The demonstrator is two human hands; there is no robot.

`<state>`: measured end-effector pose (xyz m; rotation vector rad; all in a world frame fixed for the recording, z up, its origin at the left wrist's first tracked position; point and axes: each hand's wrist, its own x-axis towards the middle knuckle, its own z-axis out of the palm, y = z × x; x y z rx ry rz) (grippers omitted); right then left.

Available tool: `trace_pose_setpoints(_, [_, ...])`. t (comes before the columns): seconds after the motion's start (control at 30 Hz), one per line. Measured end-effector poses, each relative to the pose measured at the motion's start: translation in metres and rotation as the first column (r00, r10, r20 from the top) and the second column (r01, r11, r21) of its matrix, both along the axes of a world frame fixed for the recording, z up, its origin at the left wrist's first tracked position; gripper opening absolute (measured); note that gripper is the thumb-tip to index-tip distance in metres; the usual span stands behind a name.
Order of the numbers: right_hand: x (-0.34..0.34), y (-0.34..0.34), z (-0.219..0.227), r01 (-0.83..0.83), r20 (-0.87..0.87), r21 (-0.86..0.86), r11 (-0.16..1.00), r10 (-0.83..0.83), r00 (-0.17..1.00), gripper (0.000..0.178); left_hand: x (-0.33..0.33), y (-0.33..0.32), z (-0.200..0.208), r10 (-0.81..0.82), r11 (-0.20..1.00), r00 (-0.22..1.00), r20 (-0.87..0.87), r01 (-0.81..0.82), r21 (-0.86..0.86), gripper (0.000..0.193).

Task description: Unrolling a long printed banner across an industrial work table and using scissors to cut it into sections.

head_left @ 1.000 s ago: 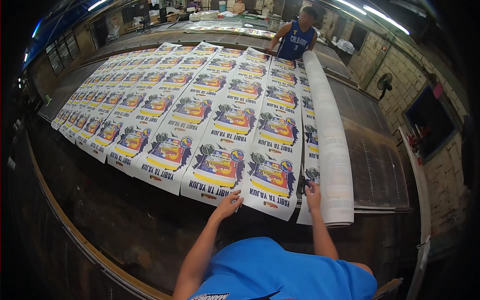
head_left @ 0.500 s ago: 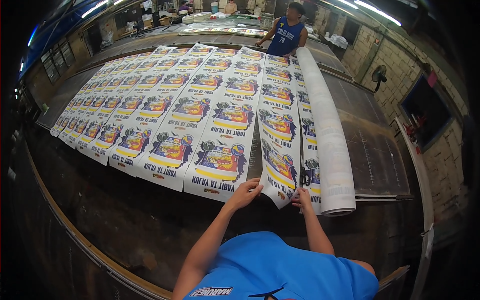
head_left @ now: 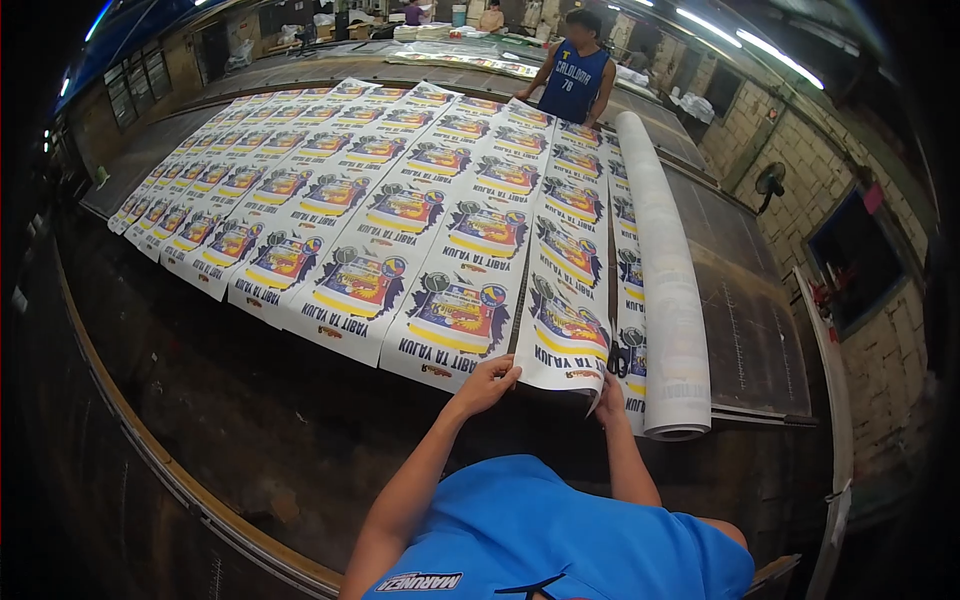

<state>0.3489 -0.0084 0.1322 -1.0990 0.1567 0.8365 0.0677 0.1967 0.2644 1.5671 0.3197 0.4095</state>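
Note:
A long printed strip (head_left: 568, 318) with repeated colourful logos lies along the table, its near end lifted and curling over the edge. My left hand (head_left: 487, 386) pinches its near left corner between thumb and fingers. At the near right corner, my right hand (head_left: 609, 402) is closed on the same strip, some of its fingers hidden by the sheet. Black-handled scissors (head_left: 619, 360) rest just beyond my right hand, on the printed sheet beside the roll; their blades are not clearly visible. To the right stands a thick white roll (head_left: 672, 300), lying lengthwise across the table.
Several matching printed strips (head_left: 345, 285) lie side by side to the left. A person in a blue sleeveless top (head_left: 578, 80) stands at the table's far side, near the roll's far end. Dark tabletop (head_left: 735, 310) shows right of the roll. A wall fan (head_left: 770, 185) hangs farther right.
The strip between my hands has shifted left against its neighbour, narrowing the gap on that side. Its near end has flattened somewhat. The view has turned slightly.

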Motion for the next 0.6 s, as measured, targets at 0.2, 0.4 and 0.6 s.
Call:
trace_pose_setpoints(0.2, [-0.019,0.025,0.042,-0.091,0.032,0.323,0.942,0.085,0.996,0.043,-0.017,0.018,-0.012,0.055,0.995,0.996,0.065,-0.06,0.082,0.04])
trace_pose_setpoints(0.4, [0.025,0.031,0.021,0.027,0.023,0.42,0.907,-0.04,0.999,0.062,-0.036,0.029,0.016,0.005,0.997,0.998,0.063,-0.01,0.073,0.04])
trace_pose_setpoints(0.6, [0.058,0.055,-0.038,0.007,-0.012,0.159,0.987,-0.005,1.0,0.059,-0.05,0.055,0.033,-0.066,0.997,0.998,0.024,0.065,0.035,0.038])
